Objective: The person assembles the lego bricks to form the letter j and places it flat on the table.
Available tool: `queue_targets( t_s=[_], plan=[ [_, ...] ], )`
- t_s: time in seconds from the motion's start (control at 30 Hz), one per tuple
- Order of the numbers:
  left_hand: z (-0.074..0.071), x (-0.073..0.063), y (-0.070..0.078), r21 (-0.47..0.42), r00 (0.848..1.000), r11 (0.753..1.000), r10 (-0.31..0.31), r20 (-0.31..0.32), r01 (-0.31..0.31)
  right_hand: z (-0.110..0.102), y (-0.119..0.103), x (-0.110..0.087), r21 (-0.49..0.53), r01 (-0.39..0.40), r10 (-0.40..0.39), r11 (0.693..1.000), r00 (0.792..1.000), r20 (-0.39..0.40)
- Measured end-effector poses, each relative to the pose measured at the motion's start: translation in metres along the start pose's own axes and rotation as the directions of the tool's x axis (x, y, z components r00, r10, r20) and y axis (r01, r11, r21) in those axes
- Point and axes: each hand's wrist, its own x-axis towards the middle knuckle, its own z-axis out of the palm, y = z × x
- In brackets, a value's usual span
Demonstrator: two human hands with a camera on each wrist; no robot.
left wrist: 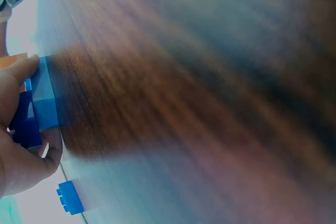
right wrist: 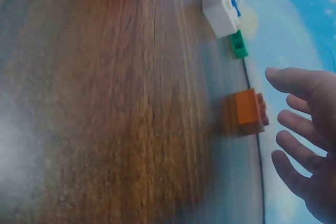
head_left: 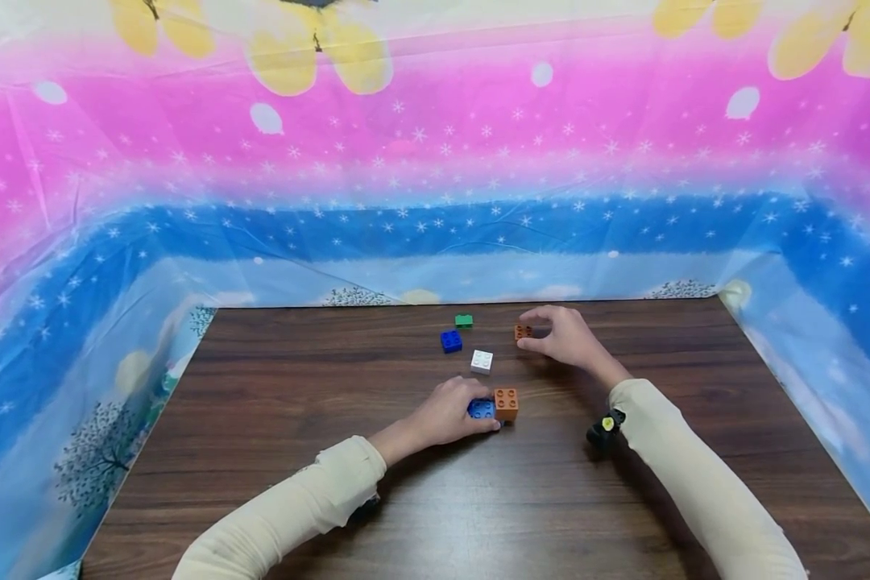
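Note:
My left hand (head_left: 451, 411) grips a small build of toy bricks on the wooden table. Its blue bricks (left wrist: 26, 120) show between thumb and fingers in the left wrist view, above a lighter blue piece (left wrist: 45, 98). An orange brick (head_left: 506, 400) stands at the build's right side; my fingers hide part of the rest. Farther back, my right hand (head_left: 561, 337) reaches toward a loose orange brick (head_left: 523, 332), thumb and fingers spread apart. In the right wrist view this brick (right wrist: 249, 112) sits on the table with a gap between it and the fingertips (right wrist: 273, 75).
Left of the loose orange brick lie a green brick (head_left: 464, 321), a blue brick (head_left: 451, 341) and a white brick (head_left: 482, 362). A patterned cloth (head_left: 435, 234) rises along the table's back edge and sides. A black wrist camera (head_left: 603, 431) hangs below the right sleeve.

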Motion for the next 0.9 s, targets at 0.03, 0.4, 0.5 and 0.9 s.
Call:
queue_targets(
  t_s=[0.03,0.4,0.5,0.9],
  plan=[
    [0.0,0.0,0.0,0.0,1.0,1.0,-0.001,0.001,0.001,0.001,0.001,0.001,-0.003,-0.006,0.006,1.0,1.0,0.007],
    [-0.001,0.0,0.001,0.0,1.0,1.0,-0.001,0.014,0.001,0.007,0.013,0.009,-0.015,-0.056,0.056,0.998,0.998,0.035],
    [-0.002,0.0,0.001,0.004,1.0,1.0,0.001,0.012,-0.001,0.011,0.016,0.01,-0.012,-0.057,0.057,0.998,0.998,0.032],
    [-0.002,-0.001,0.001,0.002,1.0,1.0,-0.004,0.009,0.004,0.017,0.016,0.008,-0.021,-0.071,0.072,0.997,0.997,0.04]
  ],
)
